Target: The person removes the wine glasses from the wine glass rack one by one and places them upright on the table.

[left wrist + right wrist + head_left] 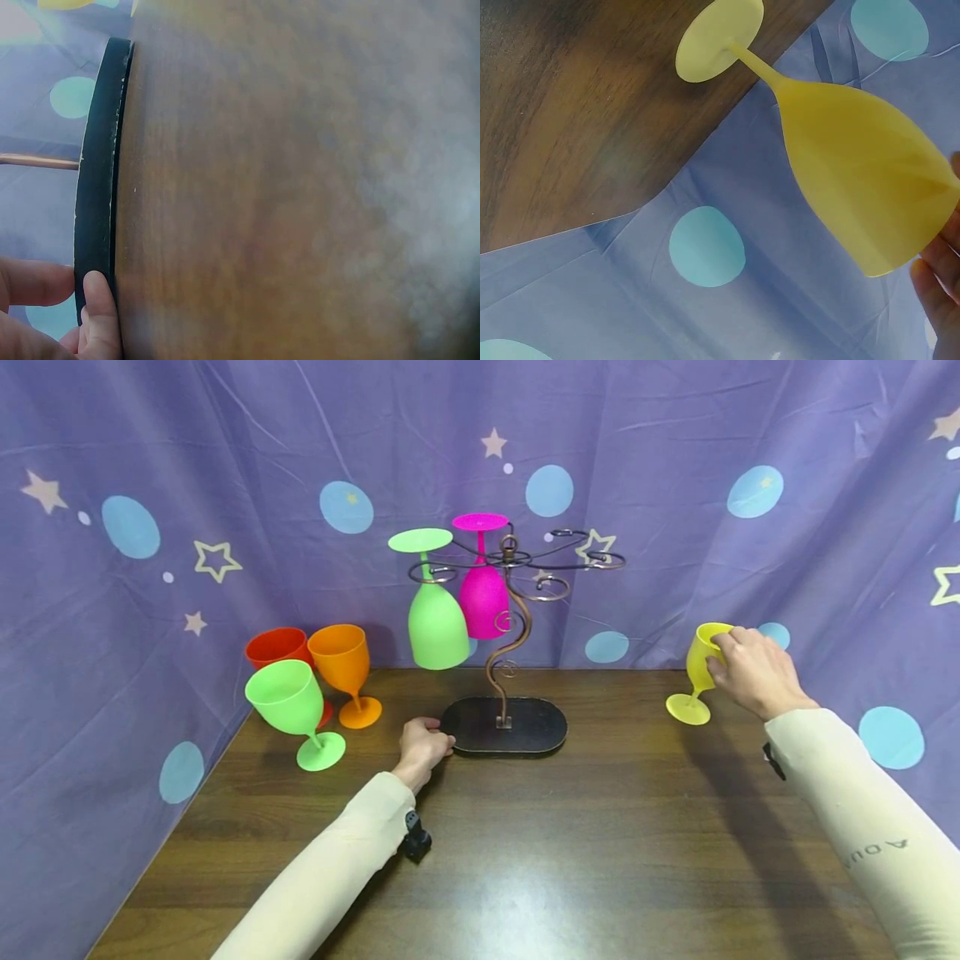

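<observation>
My left hand grips the left end of the black oval base of a metal wine glass rack, thumb and fingers at its edge in the left wrist view. A curved copper-coloured stem rises from the base to several looped arms. Upside down from these arms hang a light green goblet and a magenta goblet. Over at the right, my right hand pinches the rim of an upright yellow goblet. In the right wrist view, fingers show at that goblet's rim.
A red goblet, an orange goblet and another light green goblet stand upright together on the left of the wooden table. Behind the table hangs a purple curtain with stars and blue dots.
</observation>
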`<state>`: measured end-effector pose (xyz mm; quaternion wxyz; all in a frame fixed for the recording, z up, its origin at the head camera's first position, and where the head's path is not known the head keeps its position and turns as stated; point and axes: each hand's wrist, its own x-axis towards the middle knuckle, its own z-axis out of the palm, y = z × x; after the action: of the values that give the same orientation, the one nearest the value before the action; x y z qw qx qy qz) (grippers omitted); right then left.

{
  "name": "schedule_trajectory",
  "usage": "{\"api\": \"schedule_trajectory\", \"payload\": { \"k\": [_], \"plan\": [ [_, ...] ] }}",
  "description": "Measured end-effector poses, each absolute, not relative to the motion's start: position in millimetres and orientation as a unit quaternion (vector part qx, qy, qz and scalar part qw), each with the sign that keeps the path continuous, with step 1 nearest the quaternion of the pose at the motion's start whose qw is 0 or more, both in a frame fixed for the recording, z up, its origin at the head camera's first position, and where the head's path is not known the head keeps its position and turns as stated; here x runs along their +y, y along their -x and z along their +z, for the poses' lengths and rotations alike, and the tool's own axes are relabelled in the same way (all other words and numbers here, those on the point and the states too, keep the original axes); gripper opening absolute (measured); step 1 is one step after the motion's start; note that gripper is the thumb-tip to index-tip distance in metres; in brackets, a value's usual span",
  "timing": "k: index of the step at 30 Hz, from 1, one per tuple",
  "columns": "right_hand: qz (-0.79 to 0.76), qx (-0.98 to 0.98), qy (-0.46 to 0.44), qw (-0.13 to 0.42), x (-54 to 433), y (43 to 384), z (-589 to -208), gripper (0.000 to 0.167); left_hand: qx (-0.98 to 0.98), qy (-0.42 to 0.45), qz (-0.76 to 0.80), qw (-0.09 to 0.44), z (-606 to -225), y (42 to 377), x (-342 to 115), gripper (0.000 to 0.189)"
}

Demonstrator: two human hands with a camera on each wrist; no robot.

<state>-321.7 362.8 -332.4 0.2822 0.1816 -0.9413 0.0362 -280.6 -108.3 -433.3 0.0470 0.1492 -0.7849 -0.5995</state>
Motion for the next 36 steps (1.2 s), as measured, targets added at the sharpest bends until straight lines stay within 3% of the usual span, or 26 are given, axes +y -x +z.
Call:
{"api": "schedule_trajectory", "payload": {
  "k": [8, 12, 21, 36],
  "plan": [
    [0.082, -0.88, -0.24, 0.402, 339, 327, -340, 0.02, -0.781, -0.15, -0.605, 0.048, -432, 280, -110, 0.044],
    [0.096, -0.867, -0.259, 0.414, 321, 327, -345, 0.017, -0.778, -0.151, -0.607, 0.049, -433, 280, -110, 0.044],
    [0.147, -0.91, -0.215, 0.324, 276, 314, -363, 0.019, -0.778, -0.151, -0.608, 0.048, -432, 280, -110, 0.044],
    [0.325, -0.904, -0.144, 0.235, 207, 310, -396, 0.018, -0.781, -0.145, -0.606, 0.041, -434, 280, -110, 0.045]
  ]
}}
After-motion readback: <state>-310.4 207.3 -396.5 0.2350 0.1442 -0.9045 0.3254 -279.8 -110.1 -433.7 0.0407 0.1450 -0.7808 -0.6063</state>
